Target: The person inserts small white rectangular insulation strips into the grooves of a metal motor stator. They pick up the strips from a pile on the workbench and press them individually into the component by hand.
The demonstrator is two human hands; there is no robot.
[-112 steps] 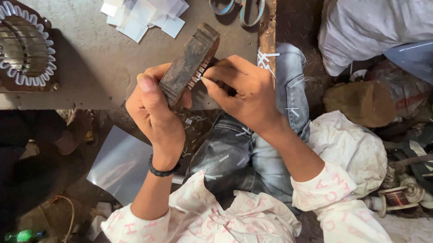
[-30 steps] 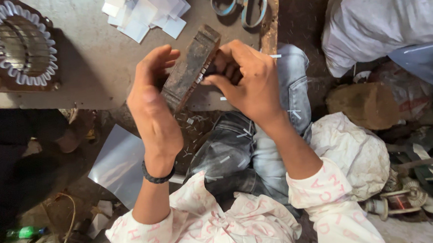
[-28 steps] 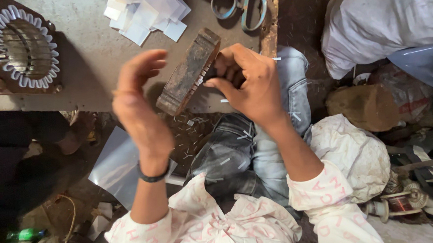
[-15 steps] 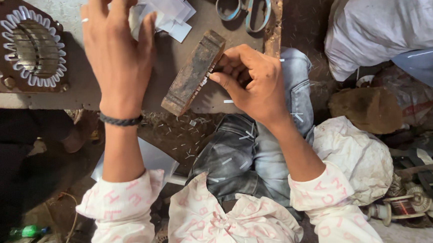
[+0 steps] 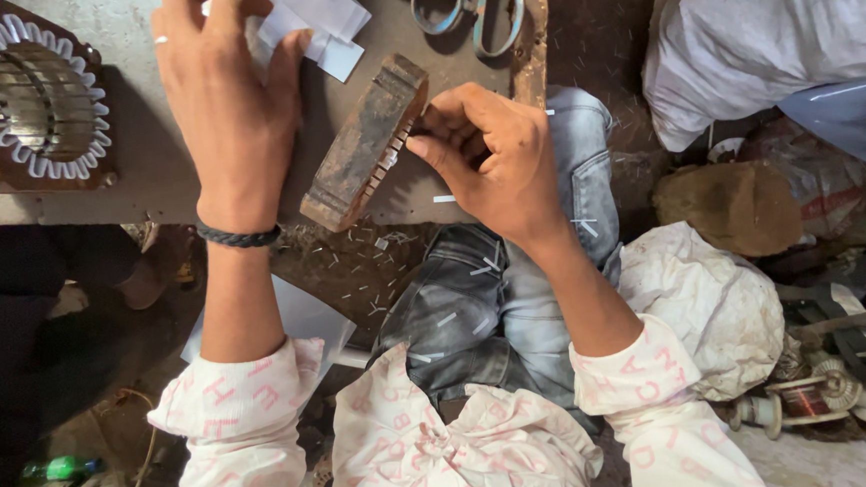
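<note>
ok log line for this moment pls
left hand: on paper slips | right hand: holds slotted block | scissors: on bench | round core: far left

- A grey, worn tabletop [image 5: 149,181] fills the upper left.
- A dark round slotted metal part [image 5: 38,97] with white inserts sits at its left end.
- White paper pieces [image 5: 314,20] lie near the top edge, partly under a hand.
- Scissors [image 5: 469,6] lie at the right end.
- A rusty brown slotted block [image 5: 362,148] leans over the front edge.

Rusty slotted metal block [image 5: 365,144] tilted on edge beside white paper slips [image 5: 314,20].
</note>
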